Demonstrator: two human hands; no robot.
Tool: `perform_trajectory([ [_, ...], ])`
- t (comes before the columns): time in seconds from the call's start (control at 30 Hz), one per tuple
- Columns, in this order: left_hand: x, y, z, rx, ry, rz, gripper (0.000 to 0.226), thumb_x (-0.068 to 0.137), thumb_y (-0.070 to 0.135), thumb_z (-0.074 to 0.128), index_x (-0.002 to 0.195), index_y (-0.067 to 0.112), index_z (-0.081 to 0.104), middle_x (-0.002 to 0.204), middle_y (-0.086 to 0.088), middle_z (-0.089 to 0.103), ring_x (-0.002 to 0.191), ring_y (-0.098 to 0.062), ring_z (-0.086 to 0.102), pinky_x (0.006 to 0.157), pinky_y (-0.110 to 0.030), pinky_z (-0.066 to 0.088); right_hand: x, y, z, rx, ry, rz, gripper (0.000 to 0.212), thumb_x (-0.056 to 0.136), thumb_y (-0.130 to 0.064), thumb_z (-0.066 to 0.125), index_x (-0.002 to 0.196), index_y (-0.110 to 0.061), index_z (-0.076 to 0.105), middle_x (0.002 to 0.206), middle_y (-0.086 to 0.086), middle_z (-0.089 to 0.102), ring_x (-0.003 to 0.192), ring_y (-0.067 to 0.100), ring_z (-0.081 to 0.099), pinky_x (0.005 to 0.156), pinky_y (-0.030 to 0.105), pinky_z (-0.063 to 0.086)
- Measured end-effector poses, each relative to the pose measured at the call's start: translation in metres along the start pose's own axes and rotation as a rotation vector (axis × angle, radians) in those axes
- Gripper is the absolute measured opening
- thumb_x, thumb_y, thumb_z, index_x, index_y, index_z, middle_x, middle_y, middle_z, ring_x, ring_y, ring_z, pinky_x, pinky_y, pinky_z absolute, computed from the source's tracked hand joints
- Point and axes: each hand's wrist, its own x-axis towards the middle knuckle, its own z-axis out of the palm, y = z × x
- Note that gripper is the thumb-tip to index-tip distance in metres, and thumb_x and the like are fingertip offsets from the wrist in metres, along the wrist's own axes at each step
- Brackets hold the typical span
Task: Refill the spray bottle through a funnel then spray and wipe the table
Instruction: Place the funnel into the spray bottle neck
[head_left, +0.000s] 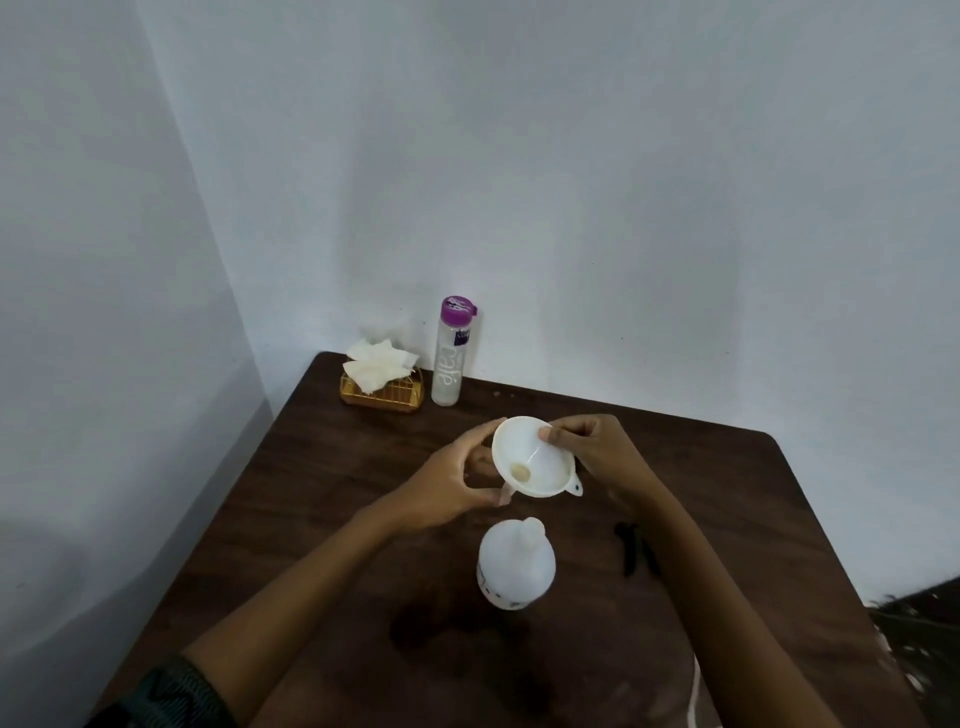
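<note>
Right now the fingers (545, 432) of the right hand (597, 452) pinch the far rim of the white funnel (535, 462), while the left hand (447, 488) curls round its other side and spout, likely to aim it. The funnel hangs tilted just above the open-necked spray bottle (514, 566) standing on the desk (727, 519). A black part (636, 553), probably the spray head, lies aside. A water bottle (451, 358) waits behind, presumably for pouring.

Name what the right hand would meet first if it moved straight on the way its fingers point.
Past the funnel it holds, probably the purple-capped bottle; depth is unclear.
</note>
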Motion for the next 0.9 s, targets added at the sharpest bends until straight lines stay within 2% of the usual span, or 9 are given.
perform_trajectory([
  [0.13,-0.005,-0.006,0.024,0.047,0.091,0.051,0.058,0.075,0.016,0.078,0.128,0.021,0.053,0.123,0.003,0.063,0.112,-0.007,0.059,0.096,-0.028,0.05,-0.016,0.006,-0.005,-0.036,-0.025,0.002,0.021,0.088,-0.014,0.061,0.094,0.003,0.071,0.082,0.006,0.07,0.067,0.007,0.064,0.057,0.012,0.049],
  [0.2,-0.004,-0.01,0.036,0.063,0.112,0.058,0.049,0.075,0.017,0.078,0.12,0.023,0.058,0.12,0.001,0.066,0.107,-0.006,0.062,0.092,-0.026,0.052,-0.021,0.012,-0.007,-0.047,-0.017,0.002,0.02,0.088,-0.013,0.061,0.093,0.003,0.071,0.084,0.007,0.07,0.066,0.005,0.064,0.057,0.011,0.05],
  [0.4,0.002,-0.024,0.058,0.085,0.197,0.039,0.045,0.074,0.019,0.078,0.116,0.013,0.063,0.116,-0.005,0.068,0.105,-0.014,0.064,0.09,-0.034,0.055,-0.027,0.03,-0.006,-0.062,0.041,-0.007,0.021,0.088,-0.012,0.06,0.096,0.004,0.07,0.099,0.017,0.07,0.075,0.012,0.063,0.059,0.013,0.051],
  [0.53,0.003,-0.028,0.062,0.078,0.229,0.035,0.043,0.075,0.019,0.078,0.114,0.014,0.063,0.114,-0.002,0.067,0.101,-0.011,0.064,0.084,-0.02,0.053,-0.025,0.036,-0.004,-0.073,0.038,-0.016,0.02,0.088,-0.012,0.06,0.096,0.003,0.07,0.101,0.017,0.07,0.077,0.012,0.063,0.061,0.013,0.052],
  [0.63,0.002,-0.031,0.063,0.071,0.221,0.022,0.047,0.075,0.018,0.078,0.119,0.015,0.061,0.114,0.003,0.065,0.103,-0.009,0.062,0.085,-0.017,0.051,-0.023,0.04,-0.001,-0.077,0.03,-0.018,0.019,0.088,-0.012,0.06,0.097,0.002,0.07,0.101,0.016,0.07,0.076,0.011,0.063,0.059,0.011,0.051],
  [0.77,0.002,-0.036,0.064,0.09,0.221,-0.014,0.048,0.076,0.013,0.076,0.12,0.011,0.058,0.109,0.008,0.059,0.101,-0.005,0.057,0.077,-0.007,0.046,-0.022,0.044,0.002,-0.069,-0.014,-0.017,0.02,0.088,-0.012,0.06,0.097,0.003,0.07,0.098,0.014,0.07,0.075,0.01,0.063,0.058,0.01,0.051],
  [0.9,0.001,-0.042,0.065,0.055,0.203,-0.036,0.047,0.075,0.006,0.076,0.118,0.005,0.059,0.107,0.004,0.059,0.104,-0.011,0.058,0.076,-0.004,0.047,-0.022,0.046,0.004,-0.071,-0.032,-0.009,0.02,0.088,-0.012,0.06,0.097,0.002,0.07,0.099,0.014,0.07,0.075,0.009,0.064,0.059,0.011,0.051],
])
